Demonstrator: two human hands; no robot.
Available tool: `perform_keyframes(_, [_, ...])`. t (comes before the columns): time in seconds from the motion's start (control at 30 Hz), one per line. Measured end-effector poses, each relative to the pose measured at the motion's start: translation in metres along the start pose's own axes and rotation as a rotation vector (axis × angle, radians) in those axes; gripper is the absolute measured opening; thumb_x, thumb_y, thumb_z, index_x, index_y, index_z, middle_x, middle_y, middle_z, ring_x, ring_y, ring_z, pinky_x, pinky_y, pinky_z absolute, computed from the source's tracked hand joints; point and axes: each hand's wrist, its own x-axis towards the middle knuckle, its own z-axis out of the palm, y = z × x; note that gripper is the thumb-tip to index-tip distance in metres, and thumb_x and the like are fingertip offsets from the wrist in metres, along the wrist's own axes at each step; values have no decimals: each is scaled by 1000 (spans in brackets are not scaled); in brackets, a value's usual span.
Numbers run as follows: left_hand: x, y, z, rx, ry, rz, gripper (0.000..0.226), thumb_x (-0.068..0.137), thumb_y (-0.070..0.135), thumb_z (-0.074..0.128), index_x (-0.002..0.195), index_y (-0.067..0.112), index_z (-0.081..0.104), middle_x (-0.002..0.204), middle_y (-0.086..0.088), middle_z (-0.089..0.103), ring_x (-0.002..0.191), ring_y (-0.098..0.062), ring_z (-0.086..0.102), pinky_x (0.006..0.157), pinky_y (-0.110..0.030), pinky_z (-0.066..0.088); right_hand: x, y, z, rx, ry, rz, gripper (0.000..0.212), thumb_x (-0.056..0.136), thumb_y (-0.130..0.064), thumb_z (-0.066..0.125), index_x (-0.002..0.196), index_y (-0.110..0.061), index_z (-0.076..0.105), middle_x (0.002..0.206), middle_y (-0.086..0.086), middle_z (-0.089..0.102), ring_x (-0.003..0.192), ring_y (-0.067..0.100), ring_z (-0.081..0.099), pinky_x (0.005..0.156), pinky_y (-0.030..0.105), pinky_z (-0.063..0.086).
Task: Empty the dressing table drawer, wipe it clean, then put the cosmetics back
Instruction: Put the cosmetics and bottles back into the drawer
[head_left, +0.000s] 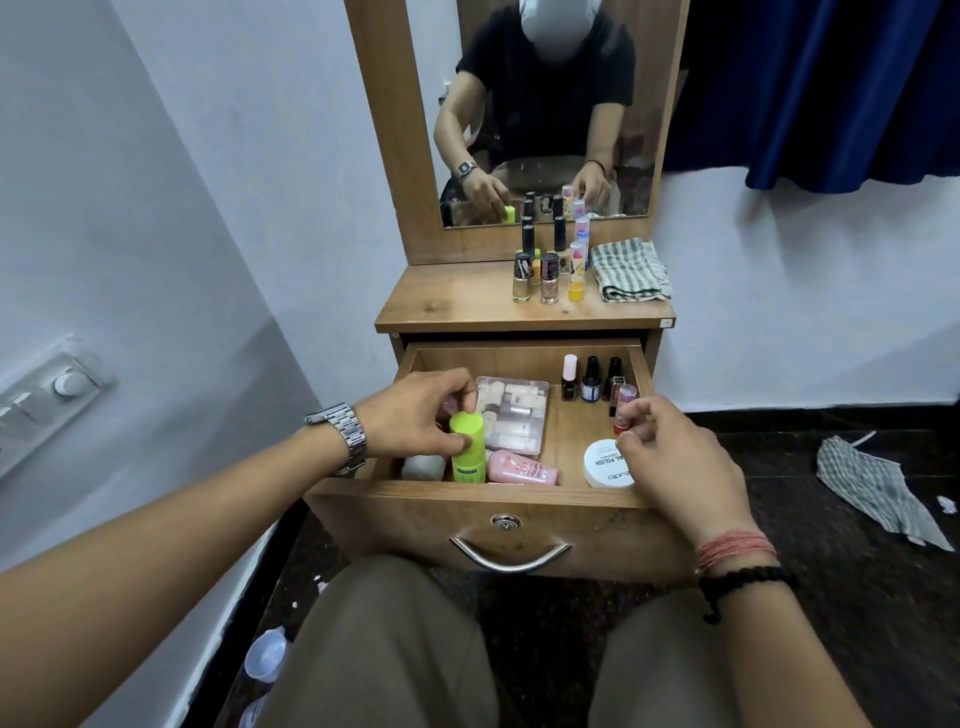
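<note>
The wooden drawer (519, 496) of the dressing table stands pulled open. My left hand (415, 415) grips the top of a lime-green bottle (467, 452) standing at the drawer's front left. My right hand (680, 457) pinches a small pink-capped tube with a red base (623, 402) at the right. Inside also lie a clear plastic box (514, 415) of small vials, a pink tube (524, 467), a white round jar (605, 465), a whitish object (423, 466) and three nail polish bottles (592, 378) at the back right.
On the tabletop (447, 301) stand several small bottles (540, 273) and a folded checked cloth (631, 270) below the mirror (545, 114). Another checked cloth (872, 486) lies on the dark floor at right. A wall with a switch panel (47, 402) is close on the left.
</note>
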Motion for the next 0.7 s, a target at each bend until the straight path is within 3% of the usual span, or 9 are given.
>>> perform_keyframes(0.17, [0,-2,6,14,-64,27,33,69,19,76,92,20,54,79,20,53,72,10,52,60,-4,36,1,1,1,1,-2,-2,23,89,-29,49,110,-36,54,97,-17,64,92,18,59,73,32,40])
perform_keyframes(0.37, [1,-3,4,38,-148,1,34,73,22,76,103,25,61,101,17,61,88,-1,58,68,-5,43,0,1,0,-8,-13,-10,24,90,-30,48,112,-37,52,100,-17,65,94,17,60,74,32,40])
perform_keyframes(0.7, [-1,-7,-4,5,-229,21,34,75,23,79,105,25,62,109,8,62,97,-8,60,81,-27,52,-1,-2,-1,-17,-14,2,23,90,-31,48,112,-37,52,98,-19,65,89,16,60,71,31,40])
